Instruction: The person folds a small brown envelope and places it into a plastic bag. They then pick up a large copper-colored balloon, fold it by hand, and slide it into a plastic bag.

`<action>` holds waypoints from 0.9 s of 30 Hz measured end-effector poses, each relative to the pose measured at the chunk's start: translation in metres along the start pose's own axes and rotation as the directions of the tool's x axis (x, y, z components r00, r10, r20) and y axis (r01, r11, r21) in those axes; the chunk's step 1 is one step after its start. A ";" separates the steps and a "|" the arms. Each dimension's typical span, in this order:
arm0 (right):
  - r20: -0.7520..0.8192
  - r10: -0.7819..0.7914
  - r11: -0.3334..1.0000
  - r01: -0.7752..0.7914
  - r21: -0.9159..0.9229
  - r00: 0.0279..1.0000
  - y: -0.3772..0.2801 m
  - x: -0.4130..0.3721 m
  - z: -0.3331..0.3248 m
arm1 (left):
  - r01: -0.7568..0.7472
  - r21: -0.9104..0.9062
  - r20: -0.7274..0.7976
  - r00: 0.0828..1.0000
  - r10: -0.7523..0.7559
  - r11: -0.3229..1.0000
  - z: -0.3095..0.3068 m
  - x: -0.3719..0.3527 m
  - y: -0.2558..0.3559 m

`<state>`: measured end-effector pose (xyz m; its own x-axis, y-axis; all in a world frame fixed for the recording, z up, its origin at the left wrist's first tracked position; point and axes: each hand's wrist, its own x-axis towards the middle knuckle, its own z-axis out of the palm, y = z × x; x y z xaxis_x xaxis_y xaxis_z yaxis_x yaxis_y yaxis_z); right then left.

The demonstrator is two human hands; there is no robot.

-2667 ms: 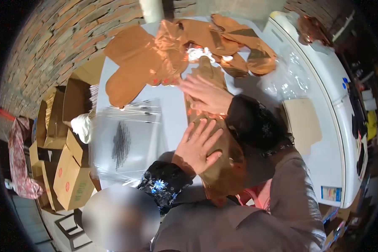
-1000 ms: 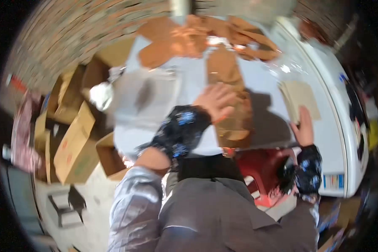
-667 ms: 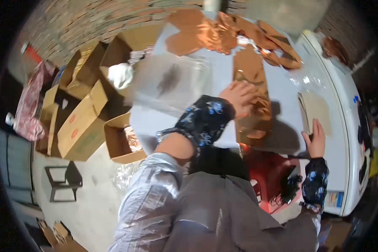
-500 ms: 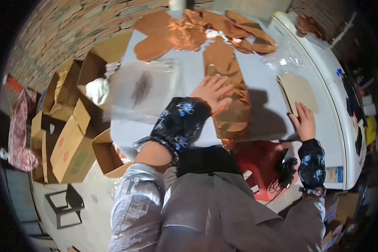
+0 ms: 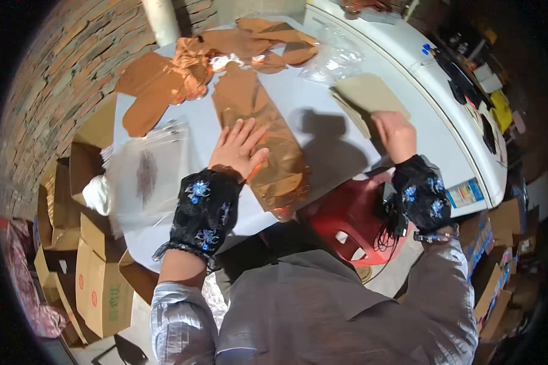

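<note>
My left hand lies spread on a long, shiny copper-brown packet, its fingers apart. At the right, my right hand has its fingers curled at the lower edge of a beige cardboard stack; whatever is between the fingertips is hidden. More copper-brown pieces lie flat or crumpled along the far side of the white table, with a small white bundle among them. Clear plastic bags with a dark patch lie left of my left hand.
Crumpled clear plastic lies beyond the cardboard. A white appliance borders the table on the right. A red stool with black cables stands below the table edge. Open cardboard boxes fill the left side.
The view has turned, so the table's items appear further left. My right hand has gone from spread fingers beside the cardboard to curled fingers at its edge. My left hand stays on the packet.
</note>
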<state>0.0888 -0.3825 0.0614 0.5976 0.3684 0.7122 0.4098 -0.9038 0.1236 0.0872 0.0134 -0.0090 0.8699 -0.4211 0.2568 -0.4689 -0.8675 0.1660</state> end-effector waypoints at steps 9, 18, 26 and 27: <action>0.056 -0.240 0.562 0.091 0.822 0.969 -0.187 0.082 0.104 | -0.022 0.070 -0.025 0.999 0.023 0.997 0.010 -0.002 -0.006; 0.175 -0.457 0.697 0.229 0.679 0.872 -0.215 0.107 0.122 | -0.055 -0.069 -0.180 0.983 0.041 0.996 -0.005 0.001 0.003; 0.267 -0.465 0.713 0.178 0.678 0.844 -0.227 0.121 0.142 | 0.014 -0.086 0.060 0.998 -0.009 0.996 -0.009 0.002 0.003; 0.249 -0.493 0.693 0.202 0.693 0.834 -0.224 0.121 0.149 | 0.069 -0.098 0.182 0.982 -0.050 0.993 -0.021 0.005 0.007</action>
<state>0.1720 -0.1026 0.0165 0.4682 0.8066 0.3607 0.8818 -0.4005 -0.2491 0.0848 0.0108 0.0134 0.9057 -0.4180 0.0704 -0.4204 -0.8645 0.2755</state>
